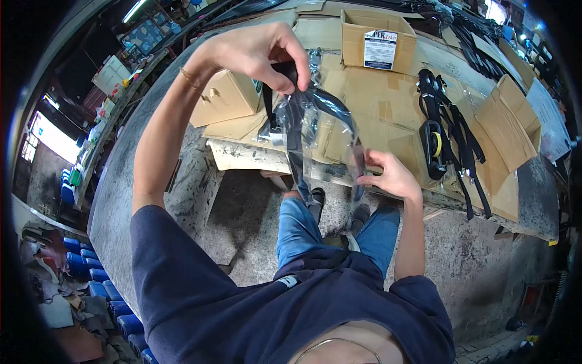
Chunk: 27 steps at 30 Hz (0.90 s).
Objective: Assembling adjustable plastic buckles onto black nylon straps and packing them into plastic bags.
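My left hand (267, 57) is raised over the near edge of the table, thumb and fingers pinched on a black strap in a clear plastic sleeve (330, 104). The strap hangs in a loop, its two sides dropping past the table edge in front of my legs. Lower and to the right, my right hand (391, 176) grips the loop's right side between thumb and fingers. Behind the loop, a buckle-like metal piece (277, 137) shows at the table edge; which strap it belongs to I cannot tell.
Cardboard (370, 115) covers the table. An open carton (357, 30) with a label stands at the back, a smaller box (227, 100) at left. Several black straps (454, 121) and a black tape dispenser (432, 148) lie right, near another open carton (506, 121).
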{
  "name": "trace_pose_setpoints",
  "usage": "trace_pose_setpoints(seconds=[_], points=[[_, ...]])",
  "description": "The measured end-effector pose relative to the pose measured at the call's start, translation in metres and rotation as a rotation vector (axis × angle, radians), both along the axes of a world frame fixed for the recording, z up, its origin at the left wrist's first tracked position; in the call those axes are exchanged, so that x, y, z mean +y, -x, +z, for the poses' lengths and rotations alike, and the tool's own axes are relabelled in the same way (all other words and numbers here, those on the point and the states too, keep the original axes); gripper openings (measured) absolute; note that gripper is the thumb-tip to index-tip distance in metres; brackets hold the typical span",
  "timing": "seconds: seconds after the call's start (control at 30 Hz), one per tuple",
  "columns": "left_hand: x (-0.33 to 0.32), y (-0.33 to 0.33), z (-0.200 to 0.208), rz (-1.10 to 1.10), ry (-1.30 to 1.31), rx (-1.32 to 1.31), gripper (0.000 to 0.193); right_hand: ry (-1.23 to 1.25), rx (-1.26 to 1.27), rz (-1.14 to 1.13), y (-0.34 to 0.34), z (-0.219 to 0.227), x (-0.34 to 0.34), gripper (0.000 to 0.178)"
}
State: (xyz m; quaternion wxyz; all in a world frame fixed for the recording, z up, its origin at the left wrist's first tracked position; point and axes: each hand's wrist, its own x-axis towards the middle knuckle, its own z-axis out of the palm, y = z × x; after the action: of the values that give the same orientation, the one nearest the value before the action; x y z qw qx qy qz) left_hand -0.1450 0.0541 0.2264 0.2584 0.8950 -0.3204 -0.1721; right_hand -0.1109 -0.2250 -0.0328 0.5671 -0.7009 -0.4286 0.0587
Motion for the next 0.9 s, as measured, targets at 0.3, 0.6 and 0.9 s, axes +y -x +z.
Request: trace_pose_setpoints(seconds=[0.3,0.6,0.9], points=[[0.011,0.014,0.017,0.028,-0.140,-0.036,0.017,0.146,-0.176,-0.395,0.029,0.030,0.030,0.034],[0.009,0.021,0.015,0.028,-0.145,-0.185,0.016,-0.444,0.326,-0.076,0.046,0.074,0.140,0.041],[0.025,0.029,0.012,0.005,-0.089,-0.240,0.017,-0.352,0.311,0.197,0.053,0.051,0.144,0.017]])
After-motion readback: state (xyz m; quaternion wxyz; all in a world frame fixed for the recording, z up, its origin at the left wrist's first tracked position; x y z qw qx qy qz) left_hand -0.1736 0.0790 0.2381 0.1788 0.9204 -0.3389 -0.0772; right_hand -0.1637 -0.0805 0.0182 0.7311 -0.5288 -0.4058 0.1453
